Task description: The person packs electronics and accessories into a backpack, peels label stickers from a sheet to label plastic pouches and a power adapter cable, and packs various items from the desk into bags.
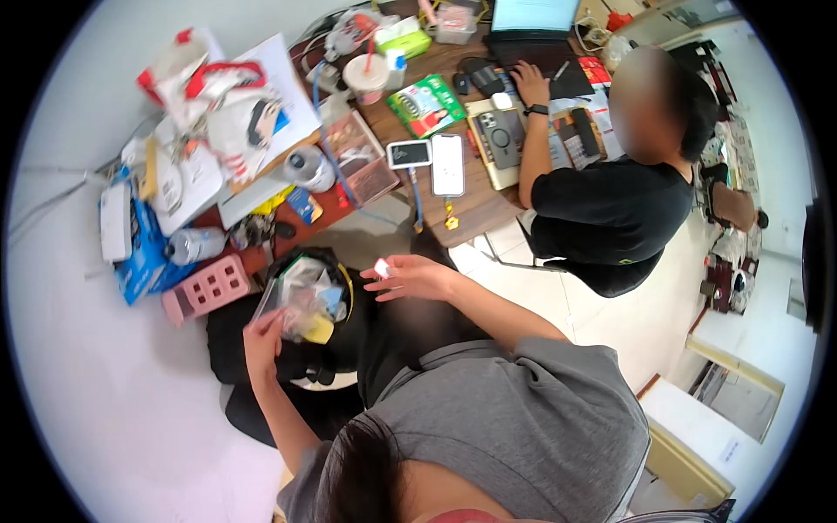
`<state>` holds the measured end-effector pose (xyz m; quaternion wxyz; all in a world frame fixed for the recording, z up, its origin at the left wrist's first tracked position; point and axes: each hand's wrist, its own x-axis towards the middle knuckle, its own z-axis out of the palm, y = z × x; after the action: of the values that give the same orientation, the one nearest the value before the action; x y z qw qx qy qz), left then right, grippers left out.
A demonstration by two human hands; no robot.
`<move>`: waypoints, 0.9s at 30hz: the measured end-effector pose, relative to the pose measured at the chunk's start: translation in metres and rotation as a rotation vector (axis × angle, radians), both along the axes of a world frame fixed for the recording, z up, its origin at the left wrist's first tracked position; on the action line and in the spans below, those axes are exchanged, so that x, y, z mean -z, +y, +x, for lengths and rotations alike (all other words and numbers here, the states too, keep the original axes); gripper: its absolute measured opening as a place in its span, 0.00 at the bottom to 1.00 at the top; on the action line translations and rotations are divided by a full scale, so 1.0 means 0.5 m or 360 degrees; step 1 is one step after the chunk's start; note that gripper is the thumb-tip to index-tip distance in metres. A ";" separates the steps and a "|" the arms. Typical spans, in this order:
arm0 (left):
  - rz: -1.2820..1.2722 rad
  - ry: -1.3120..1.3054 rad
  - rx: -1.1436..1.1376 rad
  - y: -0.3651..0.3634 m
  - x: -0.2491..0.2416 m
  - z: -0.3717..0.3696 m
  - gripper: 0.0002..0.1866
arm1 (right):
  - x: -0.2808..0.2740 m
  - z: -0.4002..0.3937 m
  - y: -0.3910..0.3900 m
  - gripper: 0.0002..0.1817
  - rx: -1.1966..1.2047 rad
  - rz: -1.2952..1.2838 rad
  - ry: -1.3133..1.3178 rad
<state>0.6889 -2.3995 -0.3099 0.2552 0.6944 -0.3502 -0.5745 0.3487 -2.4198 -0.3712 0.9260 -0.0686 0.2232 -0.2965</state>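
Note:
Pinched in my left hand (263, 342) is the edge of a clear plastic bag (272, 301), which hangs at the left side of a black bin. The black-lined bin (350, 292) has a yellow rim and holds wrappers and paper scraps, among them a yellow piece (318, 329). Right of the bin, my right hand (414, 278) is held with its palm partly turned up. Between its thumb and fingers sits a small white piece with a reddish edge (382, 268), too small to name.
A co-worker in a black shirt (619, 205) sits at the desk (475, 218), one hand at a laptop (532, 35). Phones, a cup (366, 74) and a green packet (425, 106) lie there. Bottles, a pink basket (207, 289) and bags crowd the left.

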 end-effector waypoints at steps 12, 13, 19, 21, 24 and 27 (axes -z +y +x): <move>-0.0931 0.0418 0.0580 -0.825 0.104 -0.755 0.13 | -0.077 -0.379 -0.240 0.06 0.0219 -0.0367 0.0380; -0.0776 0.0593 0.0392 -0.866 0.095 -0.813 0.12 | -0.081 -0.401 -0.252 0.06 0.0226 -0.0326 0.0406; -0.0929 0.0523 0.0403 -1.096 0.267 -1.014 0.11 | -0.086 -0.516 -0.300 0.06 0.0390 -0.0167 0.0439; -0.1055 0.0283 0.0396 -1.162 0.348 -1.039 0.12 | -0.102 -0.543 -0.317 0.07 0.0469 -0.0119 0.0443; -0.1123 -0.0224 0.0632 -1.195 0.402 -1.054 0.15 | -0.090 -0.568 -0.326 0.07 0.0518 -0.0020 0.0490; -0.1083 -0.0492 0.0794 -1.173 0.375 -1.064 0.16 | -0.081 -0.583 -0.339 0.07 0.0513 0.0007 0.0517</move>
<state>0.1571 -2.9858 -0.4974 0.2674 0.5430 -0.7100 -0.3600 0.0572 -2.5893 -0.3309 0.8187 -0.0770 0.3782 -0.4252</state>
